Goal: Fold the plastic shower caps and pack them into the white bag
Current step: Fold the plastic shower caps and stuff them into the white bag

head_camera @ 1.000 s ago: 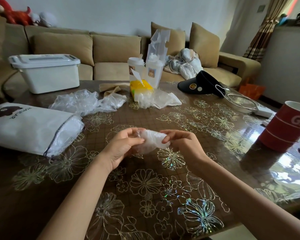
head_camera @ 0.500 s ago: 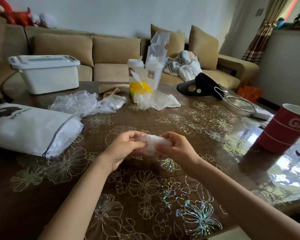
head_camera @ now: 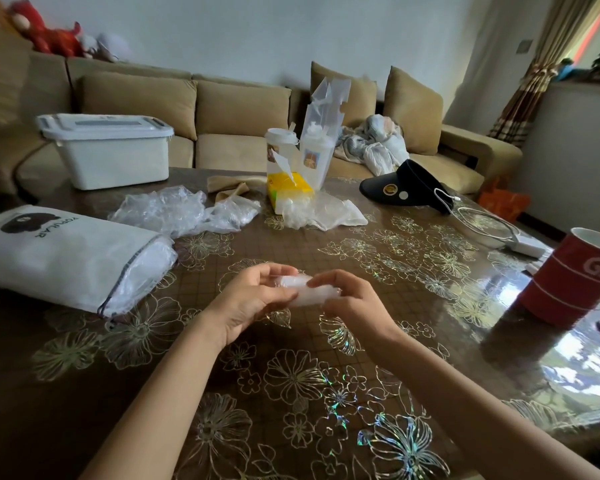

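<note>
Compared with a second ago, the shower cap is a tighter, narrower bundle. It was a loose puff then; now it is a short flat strip stretched between the two hands, which have drawn closer together. It is held just above the table, to the right of the white bag and a little nearer the person than the bag's open mouth.

The left hand curls round the strip's left end, thumb on top and fingers beneath. The right hand pinches the right end, its fingers bent over the plastic.

The bag lies on its side with its mouth facing the hands, clear plastic bulging out of it. Bare tabletop lies between that mouth and the left hand. Beyond the bag's mouth sits a heap of loose caps, apart from the hands. Far right of the bag, a red cup stands near the table's right edge, well away from the right hand. The table's near edge runs under the forearms.
</note>
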`<action>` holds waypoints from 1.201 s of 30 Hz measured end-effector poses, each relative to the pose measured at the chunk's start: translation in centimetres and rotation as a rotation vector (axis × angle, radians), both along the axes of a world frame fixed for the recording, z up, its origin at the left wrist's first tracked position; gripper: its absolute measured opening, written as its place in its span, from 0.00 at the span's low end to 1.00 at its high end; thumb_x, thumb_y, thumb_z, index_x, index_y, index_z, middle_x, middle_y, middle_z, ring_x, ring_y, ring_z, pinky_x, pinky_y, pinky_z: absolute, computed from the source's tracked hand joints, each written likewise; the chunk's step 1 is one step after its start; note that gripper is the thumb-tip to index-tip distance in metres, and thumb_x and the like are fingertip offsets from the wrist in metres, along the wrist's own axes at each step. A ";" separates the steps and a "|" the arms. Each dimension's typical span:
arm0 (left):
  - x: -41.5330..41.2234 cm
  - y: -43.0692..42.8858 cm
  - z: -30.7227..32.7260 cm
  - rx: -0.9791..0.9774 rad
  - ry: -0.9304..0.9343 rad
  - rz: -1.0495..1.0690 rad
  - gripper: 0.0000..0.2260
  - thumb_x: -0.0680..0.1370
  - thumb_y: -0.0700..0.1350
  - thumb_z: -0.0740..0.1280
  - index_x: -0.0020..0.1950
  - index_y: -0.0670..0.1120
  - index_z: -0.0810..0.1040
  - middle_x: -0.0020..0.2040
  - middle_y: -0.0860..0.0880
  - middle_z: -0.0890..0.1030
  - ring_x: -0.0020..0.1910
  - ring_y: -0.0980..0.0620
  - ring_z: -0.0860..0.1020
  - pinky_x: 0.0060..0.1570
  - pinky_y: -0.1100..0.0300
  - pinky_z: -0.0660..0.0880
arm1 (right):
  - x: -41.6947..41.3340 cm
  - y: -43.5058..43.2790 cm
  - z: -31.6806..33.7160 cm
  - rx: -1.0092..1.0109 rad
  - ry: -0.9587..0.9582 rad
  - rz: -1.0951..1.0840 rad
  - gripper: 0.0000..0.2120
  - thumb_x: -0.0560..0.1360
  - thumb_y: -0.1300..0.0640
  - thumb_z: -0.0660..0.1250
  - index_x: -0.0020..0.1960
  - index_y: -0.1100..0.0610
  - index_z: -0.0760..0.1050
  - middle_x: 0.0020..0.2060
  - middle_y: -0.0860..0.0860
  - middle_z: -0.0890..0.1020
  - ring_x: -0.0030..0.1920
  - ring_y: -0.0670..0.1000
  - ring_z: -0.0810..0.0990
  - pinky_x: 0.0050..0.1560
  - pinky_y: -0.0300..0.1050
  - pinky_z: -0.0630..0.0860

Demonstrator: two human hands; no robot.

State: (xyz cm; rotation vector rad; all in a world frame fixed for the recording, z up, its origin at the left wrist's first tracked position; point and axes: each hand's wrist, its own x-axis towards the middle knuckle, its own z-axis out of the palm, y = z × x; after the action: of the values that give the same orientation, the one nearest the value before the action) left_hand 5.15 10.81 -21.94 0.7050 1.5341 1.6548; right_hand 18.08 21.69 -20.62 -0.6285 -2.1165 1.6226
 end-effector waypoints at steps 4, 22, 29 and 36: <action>-0.3 -0.4 0.5 0.039 0.100 0.060 0.16 0.71 0.27 0.67 0.51 0.47 0.77 0.51 0.46 0.78 0.45 0.54 0.77 0.36 0.67 0.75 | -1.4 0.2 0.5 -0.363 -0.023 -0.061 0.19 0.73 0.65 0.67 0.63 0.56 0.69 0.55 0.57 0.77 0.47 0.53 0.79 0.49 0.50 0.78; -4.0 -13.1 -0.8 -0.866 1.149 0.733 0.30 0.78 0.54 0.62 0.76 0.47 0.56 0.78 0.45 0.49 0.76 0.46 0.47 0.73 0.52 0.46 | -12.7 -13.1 -2.9 -0.377 -0.094 -0.319 0.03 0.71 0.64 0.63 0.40 0.57 0.73 0.39 0.53 0.78 0.40 0.52 0.75 0.39 0.43 0.71; -7.2 -10.9 -0.6 -0.899 1.158 0.748 0.21 0.83 0.47 0.50 0.77 0.52 0.53 0.78 0.46 0.45 0.76 0.48 0.43 0.73 0.49 0.44 | -15.9 -14.4 -1.5 -0.400 0.017 -0.261 0.06 0.72 0.66 0.60 0.40 0.56 0.71 0.42 0.53 0.77 0.39 0.51 0.74 0.39 0.43 0.71; -5.7 -11.8 -0.5 -0.242 0.736 0.778 0.18 0.82 0.43 0.54 0.72 0.53 0.62 0.76 0.51 0.54 0.76 0.56 0.48 0.74 0.58 0.50 | -16.9 -14.5 0.7 -0.934 0.045 0.179 0.08 0.71 0.70 0.56 0.36 0.62 0.68 0.31 0.55 0.70 0.32 0.51 0.72 0.32 0.41 0.71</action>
State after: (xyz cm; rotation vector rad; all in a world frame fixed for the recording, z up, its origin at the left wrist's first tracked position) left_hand -0.51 -1.02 -22.43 0.6573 2.7481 1.7631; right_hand 1.16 7.24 -19.94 -0.6478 -1.3062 2.6863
